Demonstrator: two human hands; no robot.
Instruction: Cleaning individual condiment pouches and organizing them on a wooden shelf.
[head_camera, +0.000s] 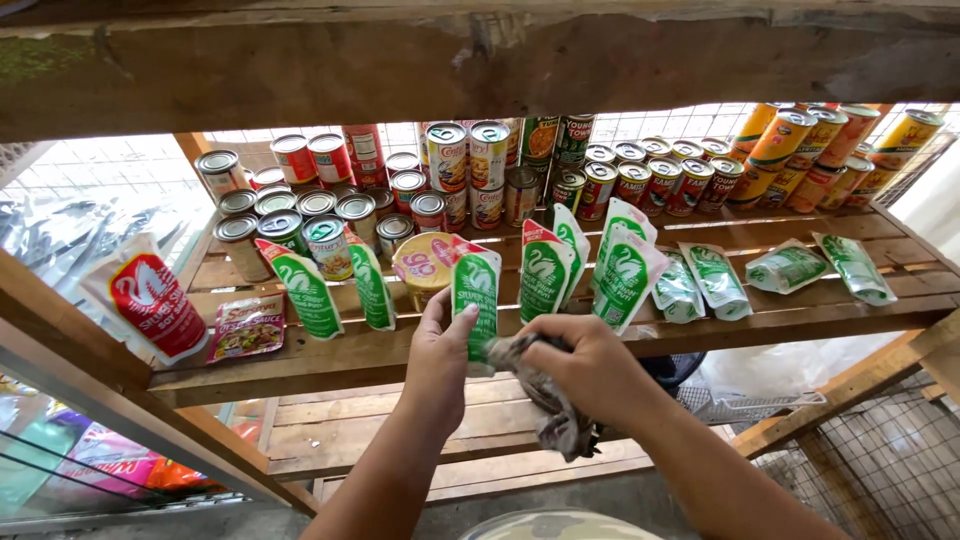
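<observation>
Left hand (440, 360) pinches a green-and-white stand-up pouch (477, 296) at the front edge of the wooden shelf (330, 352), right hand (590, 368) clenched around a crumpled grey rag (545, 395) pressed to the pouch's lower part, more green pouches and tin cans (450, 175) lined up behind.
</observation>
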